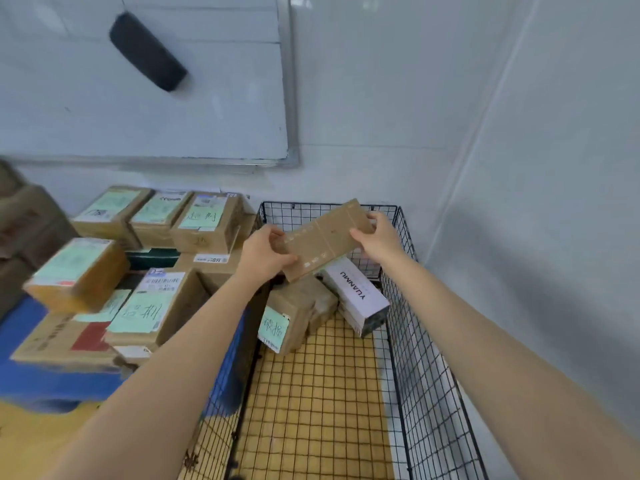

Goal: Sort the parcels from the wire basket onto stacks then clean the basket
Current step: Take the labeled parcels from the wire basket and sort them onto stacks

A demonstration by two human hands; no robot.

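Fingers [360, 235] of the right hand [375, 233] and left hand [263, 252] grasp opposite ends of a flat brown box [325, 237], tilted above the wire basket [426, 341]. Inside lie a taped parcel [298, 313] and a white box [360, 296]; stacked parcels [156, 265] sit just left.

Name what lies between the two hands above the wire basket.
A long flat brown parcel, held at its ends by the left hand and the right hand, fills that stretch; the head view shows it.
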